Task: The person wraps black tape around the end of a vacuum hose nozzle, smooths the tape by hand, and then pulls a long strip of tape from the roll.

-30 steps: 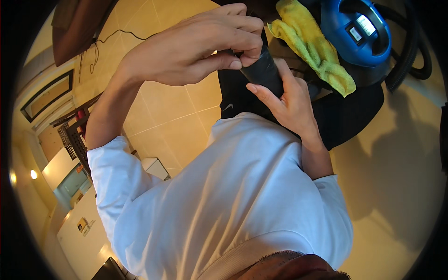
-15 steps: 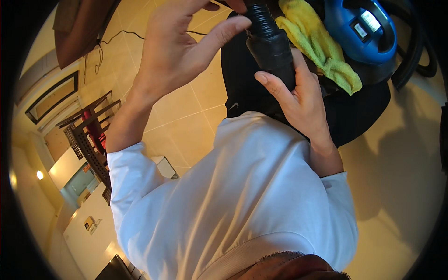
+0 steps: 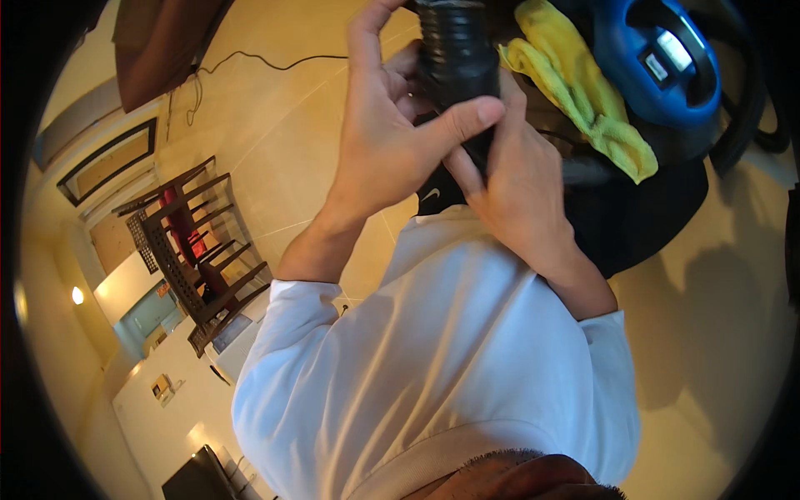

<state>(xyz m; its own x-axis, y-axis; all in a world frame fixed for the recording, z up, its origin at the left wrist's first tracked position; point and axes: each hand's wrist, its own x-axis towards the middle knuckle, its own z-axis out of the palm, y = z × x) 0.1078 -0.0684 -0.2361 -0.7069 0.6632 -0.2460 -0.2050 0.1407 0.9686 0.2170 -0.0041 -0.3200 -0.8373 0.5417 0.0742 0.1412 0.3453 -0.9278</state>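
A black ribbed hose end (image 3: 457, 62) with a smooth cuff is up in front of me, its top cut off by the picture's upper edge. My left hand (image 3: 400, 137) curls around the cuff from the left, thumb laid across its lower part. From the right, my right hand (image 3: 529, 183) closes on the bottom of the cuff, its fingers partly behind it. Just right of the hands, a yellow-green cloth (image 3: 583, 92) lies over dark material beside a blue machine lid (image 3: 667, 92) with a black handle.
More black hose (image 3: 746, 108) loops at the right of the blue lid. A dark chair (image 3: 196, 242) with red on it stands to the left. Across the tiled floor (image 3: 283, 175) runs a thin black cable (image 3: 275, 62). Brown furniture (image 3: 162, 46) is at the upper left.
My left hand has moved right and down, from the hose's ribbed part onto the cuff. My right hand has turned, its thumb now lower. The hose end stands more upright.
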